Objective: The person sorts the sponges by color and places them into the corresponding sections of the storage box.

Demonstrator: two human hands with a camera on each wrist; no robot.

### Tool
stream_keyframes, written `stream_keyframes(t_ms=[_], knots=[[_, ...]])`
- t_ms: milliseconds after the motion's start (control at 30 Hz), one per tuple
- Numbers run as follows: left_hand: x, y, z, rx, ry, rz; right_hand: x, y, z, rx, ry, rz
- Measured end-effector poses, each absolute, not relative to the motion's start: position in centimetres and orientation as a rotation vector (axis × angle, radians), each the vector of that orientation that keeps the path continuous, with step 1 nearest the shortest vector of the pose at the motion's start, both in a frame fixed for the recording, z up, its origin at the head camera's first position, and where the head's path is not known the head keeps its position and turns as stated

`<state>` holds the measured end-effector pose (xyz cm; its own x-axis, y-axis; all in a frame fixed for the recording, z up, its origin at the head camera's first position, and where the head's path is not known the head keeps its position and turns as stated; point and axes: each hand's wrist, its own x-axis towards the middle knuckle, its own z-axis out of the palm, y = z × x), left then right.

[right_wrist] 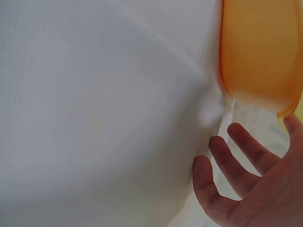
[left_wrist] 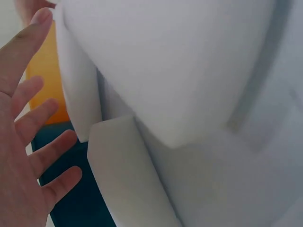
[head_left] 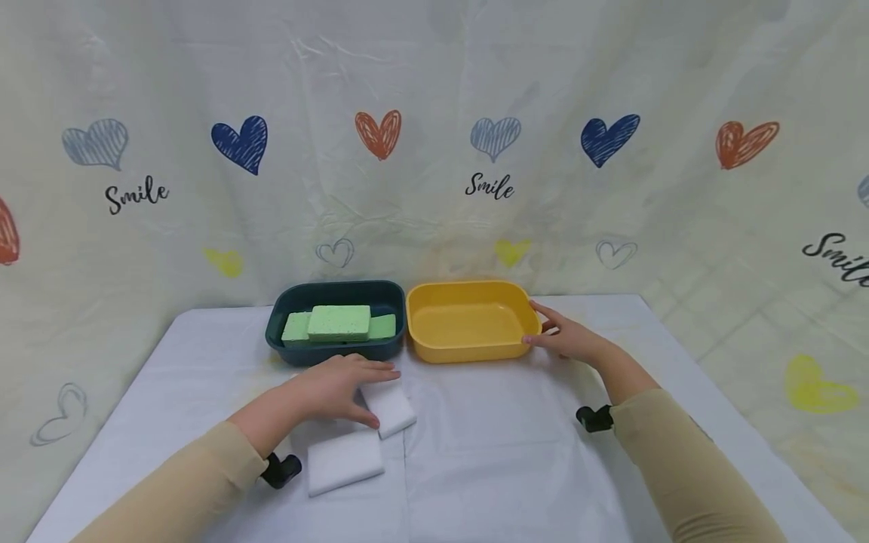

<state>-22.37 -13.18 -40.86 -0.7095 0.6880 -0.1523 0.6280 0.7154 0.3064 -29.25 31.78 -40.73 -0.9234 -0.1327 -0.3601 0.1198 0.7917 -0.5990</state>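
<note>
My left hand hovers over the white sponge-like blocks with its fingers loosely extended and nothing in its grasp. One white block lies nearest the front; another sits behind it, partly covered by the hand. In the left wrist view a third white block shows beside the spread fingers. The right hand is at the right end of a yellow bin, thumb and a finger touching its rim. Its other fingers are spread apart in the right wrist view.
A dark teal bin stands left of the yellow one, rims close together, holding green sponges, one on top of others. Both bins are near the back edge of the white-covered table. Behind hangs a sheet printed with hearts.
</note>
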Motion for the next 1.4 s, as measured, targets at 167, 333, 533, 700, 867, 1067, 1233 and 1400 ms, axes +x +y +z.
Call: stream_keyframes(t_ms=[167, 333, 533, 700, 867, 1067, 1233, 1400], knots=[[-22.5, -12.7, -40.8, 1.055, 2.645, 0.281, -29.4, 31.8, -40.8, -0.010, 2.598, -0.900], [-22.7, -12.4, -40.6, 1.025, 2.624, 0.259, -29.6, 31.8, -41.0, 0.001, 2.593, -0.901], [-22.8, -12.1, -40.4, 1.010, 2.602, 0.257, -29.6, 31.8, -40.9, 0.012, 2.593, -0.900], [-22.8, -11.8, -40.4, 0.991, 2.613, 0.239, -29.4, 31.6, -40.7, 0.012, 2.593, -0.907], [-22.7, -11.5, -40.4, 0.925, 2.635, 0.227, -29.4, 31.5, -40.7, 0.011, 2.592, -0.911], [-22.7, -12.1, -40.5, 0.936, 2.665, 0.223, -29.5, 31.4, -40.7, 0.009, 2.597, -0.897], [-22.9, -12.9, -40.6, 0.922, 2.649, 0.226, -29.4, 31.5, -40.7, 0.009, 2.597, -0.896], [-22.9, -13.0, -40.5, 0.916, 2.610, 0.242, -29.3, 31.7, -40.7, 0.005, 2.591, -0.900]])
